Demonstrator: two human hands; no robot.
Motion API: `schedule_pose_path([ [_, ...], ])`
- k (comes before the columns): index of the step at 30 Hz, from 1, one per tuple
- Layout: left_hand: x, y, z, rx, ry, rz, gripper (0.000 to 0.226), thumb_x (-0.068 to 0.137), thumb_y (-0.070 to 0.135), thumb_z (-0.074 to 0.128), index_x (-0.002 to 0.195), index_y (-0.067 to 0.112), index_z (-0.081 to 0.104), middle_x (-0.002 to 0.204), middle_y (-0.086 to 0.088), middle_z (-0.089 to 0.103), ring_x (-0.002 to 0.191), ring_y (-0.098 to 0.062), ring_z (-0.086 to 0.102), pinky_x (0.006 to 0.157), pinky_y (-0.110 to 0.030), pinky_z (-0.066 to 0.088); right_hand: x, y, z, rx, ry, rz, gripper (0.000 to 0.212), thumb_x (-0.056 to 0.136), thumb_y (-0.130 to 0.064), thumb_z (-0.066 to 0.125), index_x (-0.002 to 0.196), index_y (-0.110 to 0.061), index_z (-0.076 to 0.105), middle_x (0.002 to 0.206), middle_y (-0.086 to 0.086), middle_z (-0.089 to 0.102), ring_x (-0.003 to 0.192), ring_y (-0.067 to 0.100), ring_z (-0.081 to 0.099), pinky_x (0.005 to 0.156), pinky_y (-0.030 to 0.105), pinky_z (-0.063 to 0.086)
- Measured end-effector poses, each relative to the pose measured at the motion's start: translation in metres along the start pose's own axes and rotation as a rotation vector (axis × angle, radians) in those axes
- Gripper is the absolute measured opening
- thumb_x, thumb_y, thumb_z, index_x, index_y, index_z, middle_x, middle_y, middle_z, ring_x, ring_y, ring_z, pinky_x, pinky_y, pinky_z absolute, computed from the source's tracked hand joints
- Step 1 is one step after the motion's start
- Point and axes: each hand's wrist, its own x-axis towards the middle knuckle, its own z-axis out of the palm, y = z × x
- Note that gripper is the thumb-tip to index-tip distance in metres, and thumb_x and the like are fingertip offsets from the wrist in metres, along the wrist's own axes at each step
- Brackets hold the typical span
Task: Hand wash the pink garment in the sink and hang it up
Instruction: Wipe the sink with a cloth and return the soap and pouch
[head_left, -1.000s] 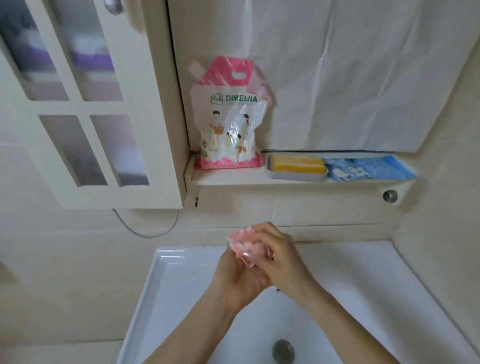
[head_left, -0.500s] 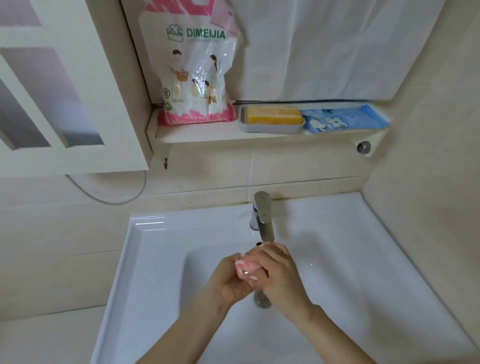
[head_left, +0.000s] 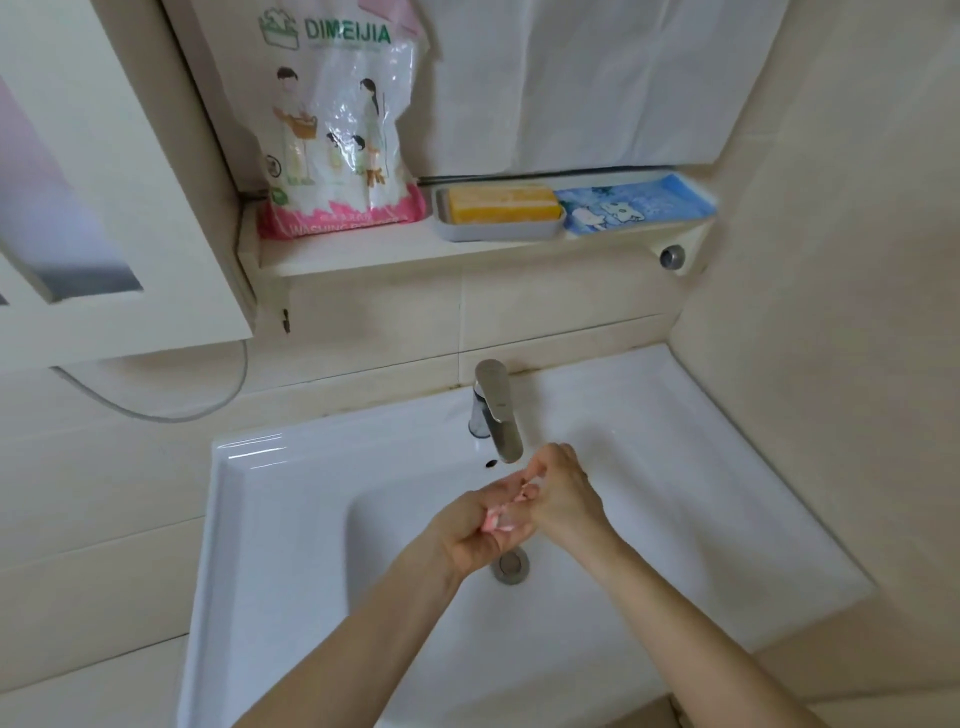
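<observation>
Vs 1 s ago, our hands have come down. Back then they held the wad up in front of the wall tiles, above the basin's rear edge. Half a sec ago they were at the spout. Now both sit inside the sink (head_left: 223, 519), just below and in front of the faucet (head_left: 496, 410) tip and over the drain (head_left: 511, 566).

The pink garment (head_left: 501, 517) is a small bunched wad btwn the two hands, and less of it shows than before, only a strip of pink and white. Our left hand (head_left: 478, 530) is palm-up w/ fingers curled round the lower part of the wad. Our right hand (head_left: 566, 499) is curled too, fingertips pinching the upper end. So both hands are closed on the cloth and neither is free.

We see no stream from the spout and can't tell if the wad is wet.

What it means, in our view: we're at the scrub or wring stage, w/ the cloth now in the right spot for rinsing. Hanging isn't started yet.

On the shelf (head_left: 415, 249) behind, the washing powder bag (head_left: 337, 130), the yellow soap (head_left: 501, 205) in its dish and the blue pack (head_left: 639, 205) stand untouched.
</observation>
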Motion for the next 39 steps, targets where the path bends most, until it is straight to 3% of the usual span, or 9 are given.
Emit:
schedule_pose_path([
  [4, 0.021, 0.004, 0.002, 0.024, 0.135, 0.015, 0.028, 0.100, 0.009, 0.040, 0.084, 0.000, 0.061, 0.054, -0.004, 0.058, 0.043, -0.013, 0.055, 0.045, -0.021, 0.050, -0.008, 0.007, -0.003, 0.173, -0.062, -0.128, 0.059, 0.069, -0.031, 0.080, 0.119, -0.031, 0.049, 0.119, -0.016, 0.046, 0.102, -0.001, 0.053, 0.079, 0.017, 0.042],
  [7, 0.046, 0.000, -0.001, -0.076, 0.228, 0.011, 0.028, 0.102, 0.008, 0.038, 0.081, 0.000, 0.055, 0.047, -0.004, 0.048, 0.037, -0.012, 0.043, 0.036, -0.015, 0.038, -0.008, 0.034, -0.013, 0.573, -0.050, -0.022, 0.029, 0.072, -0.023, 0.063, 0.099, -0.032, 0.066, 0.105, -0.013, 0.064, 0.095, 0.008, 0.062, 0.083, 0.027, 0.051],
  [9, 0.057, -0.005, -0.005, -0.131, 0.259, 0.008, 0.031, 0.101, 0.019, 0.043, 0.076, 0.002, 0.050, 0.043, -0.005, 0.045, 0.029, -0.012, 0.039, 0.035, -0.013, 0.034, 0.004, 0.067, -0.003, 0.333, -0.037, 0.082, 0.026, 0.081, -0.017, 0.054, 0.085, -0.038, 0.069, 0.099, -0.012, 0.068, 0.089, 0.016, 0.064, 0.077, 0.029, 0.052],
  [12, 0.065, -0.012, -0.011, -0.165, 0.292, 0.001, 0.039, 0.097, 0.032, 0.048, 0.069, 0.005, 0.046, 0.041, -0.005, 0.046, 0.028, -0.012, 0.042, 0.033, -0.013, 0.034, 0.022, 0.119, 0.044, -0.247, -0.393, 0.086, 0.042, 0.092, -0.011, 0.041, 0.116, -0.036, 0.065, 0.128, -0.004, 0.058, 0.114, 0.018, 0.056, 0.086, 0.025, 0.044],
  [18, 0.076, -0.021, -0.040, -0.136, 0.414, -0.022, 0.050, 0.098, 0.038, 0.044, 0.057, 0.009, 0.044, 0.039, -0.004, 0.043, 0.028, -0.012, 0.039, 0.032, -0.013, 0.034, 0.048, 0.165, 0.125, -0.535, -0.648, 0.109, 0.066, 0.092, -0.008, 0.038, 0.151, -0.030, 0.018, 0.143, 0.013, 0.035, 0.127, 0.032, 0.045, 0.102, 0.034, 0.038],
  [27, 0.101, -0.023, -0.045, -0.126, 0.475, 0.012, 0.063, 0.104, 0.032, 0.034, 0.043, 0.013, 0.035, 0.036, 0.003, 0.031, 0.026, -0.008, 0.030, 0.034, -0.012, 0.020, 0.060, 0.181, 0.135, -0.477, -0.603, 0.063, 0.052, 0.094, -0.009, 0.036, 0.145, -0.018, 0.032, 0.137, 0.013, 0.043, 0.120, 0.029, 0.051, 0.098, 0.032, 0.041],
  [31, 0.113, -0.025, -0.034, 0.030, 0.512, 0.020, 0.047, 0.103, 0.029, 0.030, 0.058, 0.015, 0.031, 0.033, 0.005, 0.028, 0.025, -0.007, 0.025, 0.028, -0.015, 0.021, 0.050, 0.191, 0.109, -0.256, -0.440, 0.043, 0.039, 0.094, -0.013, 0.042, 0.130, -0.024, 0.052, 0.127, 0.004, 0.053, 0.114, 0.021, 0.054, 0.094, 0.027, 0.041],
  [35, 0.124, -0.028, -0.035, -0.082, 0.439, -0.023, 0.069, 0.103, 0.026, 0.023, 0.035, 0.013, 0.034, 0.031, 0.004, 0.028, 0.023, -0.008, 0.028, 0.025, -0.016, 0.017, 0.030, 0.206, 0.085, -0.135, -0.383, 0.047, 0.035, 0.092, -0.010, 0.043, 0.115, -0.024, 0.065, 0.117, 0.001, 0.064, 0.107, 0.017, 0.059, 0.091, 0.025, 0.043],
  [39, 0.135, -0.030, -0.026, -0.002, 0.594, 0.070, 0.044, 0.102, 0.017, 0.026, 0.058, 0.020, 0.021, 0.034, 0.004, 0.024, 0.024, -0.008, 0.021, 0.028, -0.011, 0.012, 0.017, 0.212, 0.074, -0.093, -0.379, 0.043, 0.035, 0.091, -0.009, 0.043, 0.109, -0.025, 0.067, 0.115, -0.003, 0.066, 0.106, 0.014, 0.059, 0.089, 0.022, 0.041],
])
